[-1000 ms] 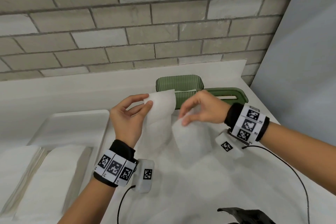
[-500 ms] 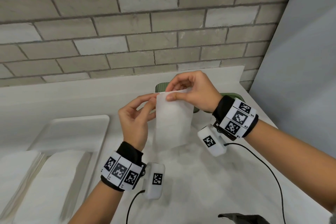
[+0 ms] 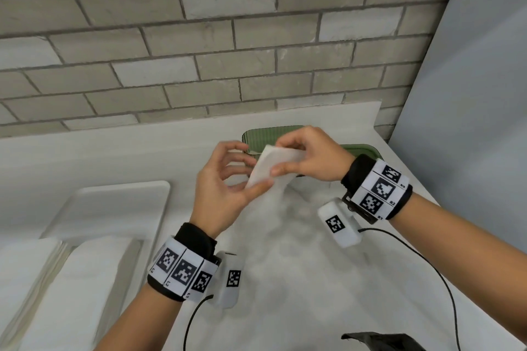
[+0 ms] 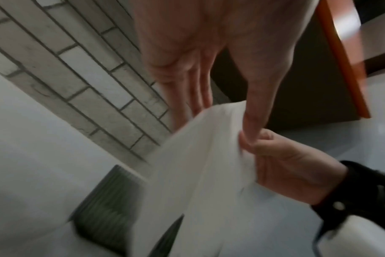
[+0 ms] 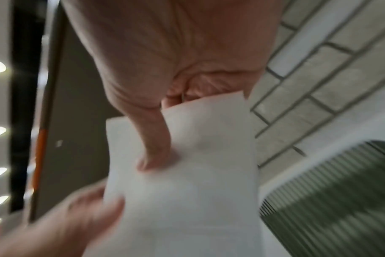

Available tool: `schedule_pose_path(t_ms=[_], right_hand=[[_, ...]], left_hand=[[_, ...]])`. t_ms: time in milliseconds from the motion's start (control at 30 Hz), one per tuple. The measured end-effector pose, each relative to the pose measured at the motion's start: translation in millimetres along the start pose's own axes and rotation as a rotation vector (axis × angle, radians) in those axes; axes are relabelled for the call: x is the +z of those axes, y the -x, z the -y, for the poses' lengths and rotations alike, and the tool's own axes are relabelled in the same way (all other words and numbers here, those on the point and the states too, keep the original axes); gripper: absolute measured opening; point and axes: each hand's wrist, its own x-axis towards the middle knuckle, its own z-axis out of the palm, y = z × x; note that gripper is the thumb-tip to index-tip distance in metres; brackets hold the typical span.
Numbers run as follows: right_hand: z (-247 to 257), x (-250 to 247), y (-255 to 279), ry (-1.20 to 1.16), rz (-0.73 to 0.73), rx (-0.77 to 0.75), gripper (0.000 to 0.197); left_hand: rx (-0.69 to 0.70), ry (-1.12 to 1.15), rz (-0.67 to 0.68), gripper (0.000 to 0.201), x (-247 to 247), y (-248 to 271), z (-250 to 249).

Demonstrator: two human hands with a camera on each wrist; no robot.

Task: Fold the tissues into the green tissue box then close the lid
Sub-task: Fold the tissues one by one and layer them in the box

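- Tissue (image 3: 272,165) is folded small, pinched by left hand (image 3: 225,188) and right hand (image 3: 308,159).
- Green box (image 3: 256,138) by the desk's (image 3: 313,279) back edge waits open.
- More tissues (image 3: 71,279) near the left edge; lid (image 3: 362,149) not on.

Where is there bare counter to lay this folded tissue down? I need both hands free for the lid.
Bare counter lies between the wrists, below the tissue that left hand and right hand pinch. The white tray is bare at its far end. Crowded: tissue stacks at left, green tissue box behind.
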Motion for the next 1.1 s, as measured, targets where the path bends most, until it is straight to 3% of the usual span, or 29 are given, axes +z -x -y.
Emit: schedule_pose_path(t_ms=[100, 200, 333, 533, 600, 767, 833, 967, 1033, 1100], right_hand=[[-29.8, 1.5, 19.5, -0.354, -0.207, 0.104, 0.027], [-56.3, 14.8, 41.5, -0.629, -0.346, 0.194, 0.030], [-74.3, 29.2, 63.2, -0.720, -0.426, 0.192, 0.023], [-100.2, 57.0, 81.2, -0.540, -0.236, 0.325, 0.031], [-102.3, 60.3, 82.6, -0.481, -0.231, 0.340, 0.029], [-99.0, 49.3, 74.2, -0.498, -0.320, 0.317, 0.026], [-102.4, 51.5, 74.7, -0.499, -0.285, 0.367, 0.029], [-102.2, 62.6, 74.8, -0.570, -0.182, 0.469, 0.028], [-102.1, 51.9, 62.4, -0.599, -0.189, 0.480, 0.032], [-102.8, 32.2, 40.0, -0.556, -0.220, 0.488, 0.048]], left_hand=[[-0.162, -0.168, 0.108, 0.032, -6.7, 5.6, 29.3], [-0.269, 0.092, -0.011, 0.022, 0.8, 12.3, 44.1], [-0.295, 0.214, -0.056, 0.029, 12.8, 6.9, 51.6], [-0.429, 0.138, 0.136, 0.024, 32.4, 21.7, 84.5], [-0.461, 0.098, 0.168, 0.012, 34.8, 24.8, 89.7], [-0.414, 0.097, 0.147, 0.013, 35.7, 15.2, 89.0], [-0.449, 0.066, 0.182, 0.018, 36.9, 16.5, 91.7], [-0.580, 0.004, 0.265, 0.046, 36.9, 19.3, 101.6], [-0.525, 0.033, 0.282, 0.030, 33.9, 2.6, 90.6], [-0.460, 0.052, 0.257, 0.020, 27.8, -28.4, 77.8]])
